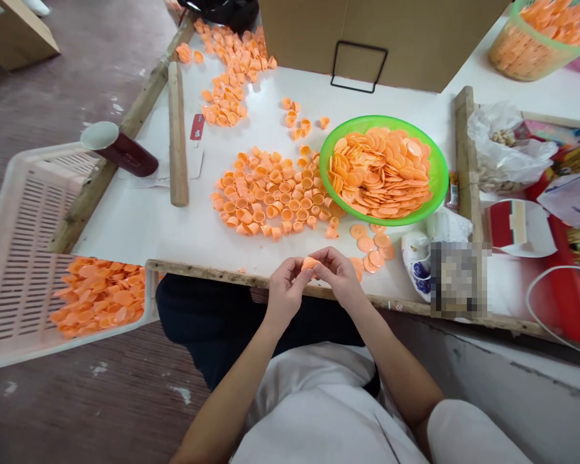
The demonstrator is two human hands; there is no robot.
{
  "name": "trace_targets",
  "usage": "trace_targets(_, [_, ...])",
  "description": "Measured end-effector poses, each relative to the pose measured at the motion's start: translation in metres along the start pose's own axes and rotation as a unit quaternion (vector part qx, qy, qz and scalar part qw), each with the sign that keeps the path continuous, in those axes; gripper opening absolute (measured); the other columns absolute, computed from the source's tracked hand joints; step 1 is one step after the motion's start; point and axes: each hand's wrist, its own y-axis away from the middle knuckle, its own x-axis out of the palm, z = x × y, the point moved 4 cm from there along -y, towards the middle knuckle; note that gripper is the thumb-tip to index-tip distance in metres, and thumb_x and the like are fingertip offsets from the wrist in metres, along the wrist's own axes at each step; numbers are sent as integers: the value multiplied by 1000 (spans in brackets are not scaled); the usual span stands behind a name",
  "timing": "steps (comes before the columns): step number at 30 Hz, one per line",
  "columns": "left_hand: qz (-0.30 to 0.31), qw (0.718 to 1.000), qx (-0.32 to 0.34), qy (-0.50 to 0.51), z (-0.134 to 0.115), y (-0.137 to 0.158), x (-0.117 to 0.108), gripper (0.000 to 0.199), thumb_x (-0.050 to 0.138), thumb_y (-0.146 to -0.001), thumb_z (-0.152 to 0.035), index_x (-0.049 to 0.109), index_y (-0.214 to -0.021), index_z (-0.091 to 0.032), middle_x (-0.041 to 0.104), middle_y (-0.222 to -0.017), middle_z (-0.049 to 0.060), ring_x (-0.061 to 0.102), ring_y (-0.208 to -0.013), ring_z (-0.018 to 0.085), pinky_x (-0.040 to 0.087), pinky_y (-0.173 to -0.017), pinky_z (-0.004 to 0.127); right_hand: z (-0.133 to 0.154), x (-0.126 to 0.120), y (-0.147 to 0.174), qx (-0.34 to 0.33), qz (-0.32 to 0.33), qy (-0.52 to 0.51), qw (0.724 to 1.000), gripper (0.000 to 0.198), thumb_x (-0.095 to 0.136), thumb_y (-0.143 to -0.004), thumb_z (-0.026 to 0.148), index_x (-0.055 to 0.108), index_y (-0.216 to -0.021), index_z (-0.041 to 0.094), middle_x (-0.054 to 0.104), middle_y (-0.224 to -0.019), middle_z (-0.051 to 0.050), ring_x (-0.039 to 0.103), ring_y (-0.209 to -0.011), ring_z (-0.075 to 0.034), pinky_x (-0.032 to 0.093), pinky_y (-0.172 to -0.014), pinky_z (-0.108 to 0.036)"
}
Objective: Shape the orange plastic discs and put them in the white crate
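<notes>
Between the fingertips of my left hand point(289, 281) and my right hand point(337, 275), a small orange plastic piece point(310, 263) is pinched at the table's front edge. Fingers cover most of it, so its exact shape is hard to make out. Beyond my hands spreads a pile of small orange plastic cups point(270, 200). To their right stands a green bowl point(442, 187) heaped with flat orange discs point(381, 169). Several loose orange discs point(374, 258) lie on the white tabletop just right of my right hand.
On the left, a slotted crate point(9, 258) holds orange pieces beside a dark red mug point(125, 151) and a wooden bar point(178, 135). A cardboard box point(406, 45) stands at the back. Far right sits an orange-filled basket point(517, 55); a wooden strip point(468, 167) borders cluttered packets.
</notes>
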Motion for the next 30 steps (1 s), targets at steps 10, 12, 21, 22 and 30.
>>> trace_targets(10, [37,997,-53,41,-2,-7,-3,33,58,-86,-46,56,-73,-16,52,-64,-1,48,-59,10,40,-57,21,-1,5,5,5,24,-14,1000,34,74,-75,47,60,-92,21,61,-82,-1,56,-75,-14,48,-66,-27])
trace_targets(12, [8,999,-41,-1,-7,-7,-3,37,58,-85,-44,49,-63,-16,43,-56,-3,39,-53,8,33,-51,21,0,8,8,3,31,-20,999,33,72,-76,48,60,-90,21,59,-80,0,56,-72,-13,47,-65,-27])
trace_targets(21, [-63,995,6,-77,-5,0,-1,40,55,-86,-42,45,-57,-17,40,-53,-4,35,-52,9,32,-51,22,-3,15,13,1,8,-35,999,33,72,-75,51,60,-85,22,62,-79,0,58,-73,-14,51,-69,-29])
trace_targets(22, [-63,995,5,-80,-3,0,-1,40,55,-87,-43,45,-57,-17,40,-53,-4,36,-52,9,32,-52,22,-3,15,13,6,9,-38,999,34,72,-75,52,60,-85,22,62,-79,0,58,-73,-14,51,-69,-29])
trace_targets(30, [-32,999,-44,1,-6,0,-5,29,65,-81,-44,63,-79,-16,62,-72,0,56,-67,12,45,-63,22,6,9,9,-4,42,-26,999,36,73,-74,50,59,-92,22,60,-85,-1,57,-79,-15,49,-73,-29])
